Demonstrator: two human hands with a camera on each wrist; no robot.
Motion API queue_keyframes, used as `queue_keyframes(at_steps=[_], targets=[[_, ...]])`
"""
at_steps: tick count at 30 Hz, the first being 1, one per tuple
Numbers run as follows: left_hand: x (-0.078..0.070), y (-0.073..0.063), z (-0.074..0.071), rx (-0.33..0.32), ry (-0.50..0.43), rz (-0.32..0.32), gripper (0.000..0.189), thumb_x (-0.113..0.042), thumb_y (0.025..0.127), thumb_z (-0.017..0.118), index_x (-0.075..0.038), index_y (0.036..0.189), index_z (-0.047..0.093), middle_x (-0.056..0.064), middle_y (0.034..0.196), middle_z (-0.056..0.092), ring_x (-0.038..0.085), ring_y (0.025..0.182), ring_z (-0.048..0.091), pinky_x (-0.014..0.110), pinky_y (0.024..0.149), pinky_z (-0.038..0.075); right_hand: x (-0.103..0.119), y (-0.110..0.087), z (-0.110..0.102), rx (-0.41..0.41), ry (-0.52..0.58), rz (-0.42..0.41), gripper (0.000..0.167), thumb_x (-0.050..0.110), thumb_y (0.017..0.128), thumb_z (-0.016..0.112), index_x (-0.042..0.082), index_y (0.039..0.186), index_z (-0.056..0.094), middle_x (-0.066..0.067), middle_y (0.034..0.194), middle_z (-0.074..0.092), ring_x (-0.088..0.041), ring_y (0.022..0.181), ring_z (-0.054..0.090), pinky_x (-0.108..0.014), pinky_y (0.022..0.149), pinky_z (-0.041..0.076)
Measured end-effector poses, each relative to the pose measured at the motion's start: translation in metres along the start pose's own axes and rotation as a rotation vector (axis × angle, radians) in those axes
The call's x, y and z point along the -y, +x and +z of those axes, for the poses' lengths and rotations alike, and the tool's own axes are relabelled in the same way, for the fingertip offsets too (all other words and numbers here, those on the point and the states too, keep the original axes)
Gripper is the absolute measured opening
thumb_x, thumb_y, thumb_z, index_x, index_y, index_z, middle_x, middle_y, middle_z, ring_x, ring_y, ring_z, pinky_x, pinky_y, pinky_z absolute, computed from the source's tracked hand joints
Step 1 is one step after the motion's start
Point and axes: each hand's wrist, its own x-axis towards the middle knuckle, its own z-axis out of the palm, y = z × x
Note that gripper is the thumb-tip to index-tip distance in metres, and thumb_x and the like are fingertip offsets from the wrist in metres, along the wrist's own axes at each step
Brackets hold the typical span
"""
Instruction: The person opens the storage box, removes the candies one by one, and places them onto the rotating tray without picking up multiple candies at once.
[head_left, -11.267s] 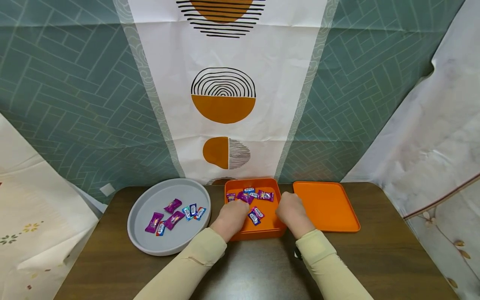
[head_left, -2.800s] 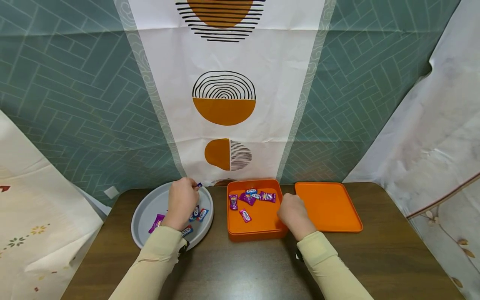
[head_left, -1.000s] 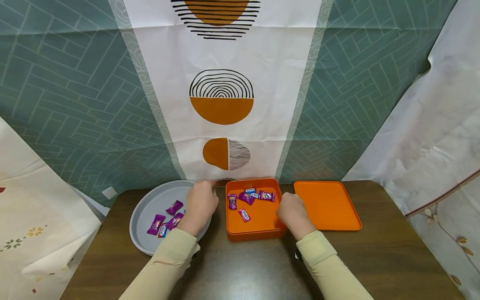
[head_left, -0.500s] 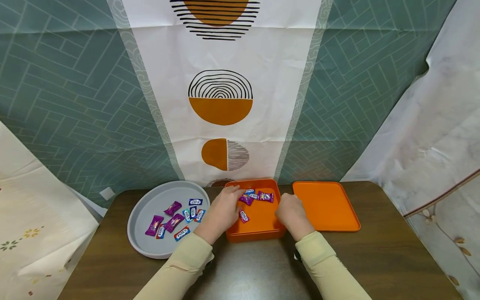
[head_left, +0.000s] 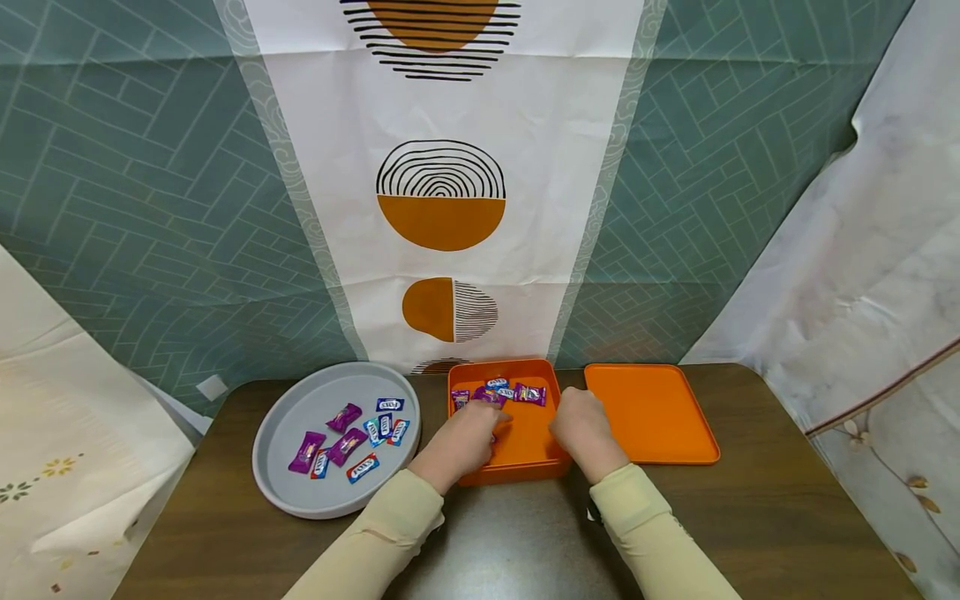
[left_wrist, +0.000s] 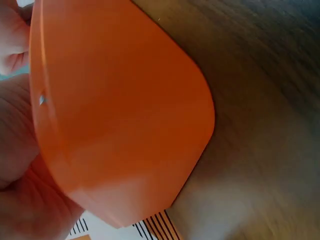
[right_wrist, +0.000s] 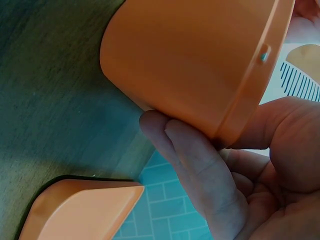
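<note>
My right hand (head_left: 585, 425) grips the right wall of the orange box (head_left: 528, 462); in the right wrist view, its thumb sits inside the rim and its fingers outside. My left hand (head_left: 463, 442) reaches over the box's left front, index finger stretched out above the box floor. A bit of the pink wrapped candy (head_left: 492, 439) peeks out at the left hand's edge, mostly covered by it. Left fingertips are hidden behind the box wall in the left wrist view. Further back in the box lie purple candies (head_left: 530, 394) and small blue ones (head_left: 497, 384).
A round grey tray (head_left: 272, 475) to the left holds purple candies (head_left: 306, 452) and small blue, red and teal ones (head_left: 362, 468). A shallow orange tray (head_left: 652, 412) lies right of the box. All stand on a dark wooden table (head_left: 795, 500) against a patterned backdrop.
A dark blue candy went from the box to the grey tray's back. My left hand came back right, into the box, and lowered over the pink candy. The right hand stayed on the box.
</note>
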Motion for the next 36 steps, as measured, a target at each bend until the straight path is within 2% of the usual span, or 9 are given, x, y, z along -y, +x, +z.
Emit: queue_keyframes(at_steps=[2, 5, 14, 17, 22, 26, 30, 36], targets=[[-0.0002, -0.0005, 0.0018, 0.009, 0.011, 0.01, 0.034, -0.004, 0.077, 0.071, -0.016, 0.109, 0.069, 0.003, 0.102, 0.069, 0.02, 0.096, 0.062, 0.034, 0.093, 0.05, 0.0004, 0.0, 0.0004, 0.002, 0.0, 0.0, 0.036, 0.019, 0.075, 0.076, -0.004, 0.099, 0.063, -0.011, 0.073, 0.061, -0.021, 0.055, 0.054, -0.024, 0.045, 0.047], [-0.0002, -0.0006, 0.0033, 0.029, 0.023, 0.009, 0.031, -0.005, 0.077, 0.071, -0.016, 0.105, 0.07, 0.002, 0.097, 0.069, 0.019, 0.089, 0.062, 0.033, 0.091, 0.051, 0.0011, -0.0003, 0.0003, 0.002, 0.005, -0.001, 0.036, 0.019, 0.074, 0.076, -0.004, 0.099, 0.063, -0.011, 0.074, 0.061, -0.021, 0.055, 0.054, -0.023, 0.045, 0.047], [0.0, 0.0004, 0.0043, 0.09, 0.014, -0.03, 0.031, -0.007, 0.079, 0.071, -0.019, 0.108, 0.071, 0.001, 0.105, 0.07, 0.02, 0.099, 0.063, 0.034, 0.094, 0.049, 0.0018, -0.0014, 0.0002, -0.008, 0.007, -0.006, 0.035, 0.018, 0.074, 0.076, -0.004, 0.098, 0.064, -0.012, 0.074, 0.062, -0.022, 0.055, 0.054, -0.024, 0.046, 0.048], [0.0, 0.0001, 0.0051, 0.081, -0.003, -0.039, 0.027, -0.007, 0.079, 0.071, -0.018, 0.104, 0.073, 0.001, 0.101, 0.071, 0.019, 0.095, 0.063, 0.034, 0.092, 0.05, 0.0018, -0.0013, 0.0008, -0.013, 0.009, -0.008, 0.035, 0.018, 0.074, 0.076, -0.004, 0.097, 0.064, -0.012, 0.074, 0.062, -0.022, 0.055, 0.054, -0.025, 0.047, 0.049], [0.0005, -0.0005, 0.0076, 0.045, -0.003, -0.035, 0.014, -0.007, 0.081, 0.069, -0.017, 0.089, 0.075, -0.001, 0.086, 0.07, 0.014, 0.078, 0.061, 0.029, 0.08, 0.054, 0.0012, -0.0014, 0.0013, -0.012, 0.016, -0.003, 0.035, 0.017, 0.073, 0.076, -0.005, 0.097, 0.063, -0.012, 0.075, 0.062, -0.022, 0.055, 0.054, -0.025, 0.047, 0.048], [-0.0007, -0.0012, 0.0083, 0.025, 0.04, -0.041, 0.003, -0.014, 0.08, 0.072, -0.014, 0.083, 0.071, -0.001, 0.075, 0.065, 0.014, 0.067, 0.054, 0.026, 0.072, 0.053, 0.0006, -0.001, 0.0014, -0.007, 0.014, 0.004, 0.034, 0.017, 0.073, 0.075, -0.005, 0.097, 0.064, -0.012, 0.074, 0.062, -0.022, 0.055, 0.054, -0.025, 0.046, 0.048], [-0.0024, -0.0028, 0.0073, 0.0, 0.08, -0.046, 0.007, -0.017, 0.08, 0.073, -0.013, 0.084, 0.068, 0.001, 0.075, 0.063, 0.015, 0.068, 0.052, 0.027, 0.073, 0.053, 0.0, 0.0001, 0.0013, -0.01, 0.0, 0.004, 0.033, 0.016, 0.073, 0.075, -0.005, 0.096, 0.064, -0.013, 0.075, 0.062, -0.023, 0.055, 0.054, -0.026, 0.046, 0.049], [-0.0027, -0.0042, 0.0066, -0.026, 0.075, -0.062, 0.013, -0.016, 0.078, 0.074, -0.013, 0.089, 0.068, 0.003, 0.081, 0.065, 0.016, 0.073, 0.056, 0.03, 0.077, 0.054, 0.0, 0.0022, 0.0016, -0.007, -0.007, 0.006, 0.033, 0.017, 0.074, 0.074, -0.005, 0.096, 0.064, -0.013, 0.075, 0.062, -0.023, 0.056, 0.054, -0.027, 0.047, 0.049]])
